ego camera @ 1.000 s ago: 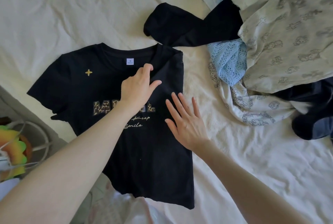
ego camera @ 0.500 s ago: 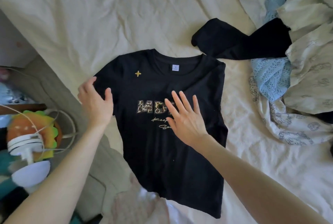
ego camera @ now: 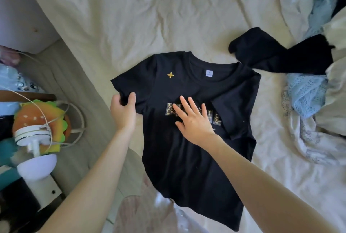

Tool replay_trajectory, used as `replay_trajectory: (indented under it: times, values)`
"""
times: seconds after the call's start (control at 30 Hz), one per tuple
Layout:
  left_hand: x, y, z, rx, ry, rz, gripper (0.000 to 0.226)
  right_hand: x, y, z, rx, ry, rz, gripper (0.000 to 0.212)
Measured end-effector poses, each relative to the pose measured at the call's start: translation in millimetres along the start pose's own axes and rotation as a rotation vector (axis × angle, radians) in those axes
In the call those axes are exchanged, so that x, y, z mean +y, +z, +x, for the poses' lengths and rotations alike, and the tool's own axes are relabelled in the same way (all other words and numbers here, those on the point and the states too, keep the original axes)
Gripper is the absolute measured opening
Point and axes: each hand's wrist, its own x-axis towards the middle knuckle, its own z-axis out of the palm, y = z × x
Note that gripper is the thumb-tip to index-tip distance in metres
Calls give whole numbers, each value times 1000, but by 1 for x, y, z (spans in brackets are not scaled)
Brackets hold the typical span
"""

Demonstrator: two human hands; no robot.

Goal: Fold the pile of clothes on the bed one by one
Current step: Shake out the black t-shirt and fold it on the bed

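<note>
- Black T-shirt (ego camera: 187, 157): lies front-up on the bed (ego camera: 149, 17), hem nearest, collar farthest. Its right side is folded inward over the chest; the left sleeve is spread out.
- Right hand (ego camera: 194, 120): laid flat on the chest print of the T-shirt, fingers (ego camera: 192, 104) straight and slightly spread, pressing the cloth down.
- Left hand (ego camera: 122, 111): at the left sleeve, thumb on top and fingers curled beneath, clamped on the sleeve edge.
- Lamp (ego camera: 35, 150): white, with a cord, on the left beside the bed, in front of an orange and yellow burger-shaped toy (ego camera: 28, 116).
- Pile of clothes (ego camera: 318, 92): on the right side of the bed, pale printed and light blue pieces. A black garment (ego camera: 277, 54) stretches out from it, ending just beyond the T-shirt's right shoulder.
</note>
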Motion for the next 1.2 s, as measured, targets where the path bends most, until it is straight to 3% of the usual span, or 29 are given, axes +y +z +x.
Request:
replay_trajectory:
  times: [0.07, 0.13, 0.23, 0.3, 0.47, 0.57, 0.7, 0.8, 0.87, 0.93, 1.0, 1.1, 1.13, 1.2]
  values:
    - [2, 0, -17, 30, 419, 182, 17, -1, -14, -7, 80, 99, 389, 46]
    - [3, 5, -37, -41, 811, 348, 14, 0, -28, -18, 214, 296, 780, 35]
    - [-7, 19, -63, -365, 1033, 559, 15, 10, -43, -31, 416, 565, 1211, 21]
    - [-19, 25, -73, -505, 979, 667, 27, 19, -49, -36, 483, 656, 1255, 22]
    - [-26, 13, -50, -238, 613, 586, 26, 26, -67, -5, 474, 470, 770, 35]
    - [-25, 16, -39, -274, 519, 599, 32, 16, -79, 36, 371, 336, 552, 44]
    - [-28, 27, -38, -294, 459, 681, 48, 7, -98, 85, 176, 415, 480, 49]
    - [-30, 30, -38, -276, 441, 744, 39, 2, -109, 101, 105, 438, 616, 36]
    - [-30, 29, -37, -251, 480, 743, 24, -2, -111, 107, 146, 416, 627, 17]
    - [-31, 24, -34, -234, 487, 639, 15, -6, -111, 110, 208, 394, 428, 25]
    - [-31, 15, -25, -261, 338, 426, 11, -7, -111, 109, 327, 390, 292, 30]
    - [-31, 3, -12, -333, 146, 203, 5, -8, -106, 95, 561, 412, 309, 38]
    - [-32, 1, -9, -348, 146, 183, 4, -9, -101, 91, 591, 388, 337, 37]
    - [-32, 0, -7, -388, 146, 155, 10, -13, -92, 84, 479, 333, 393, 39]
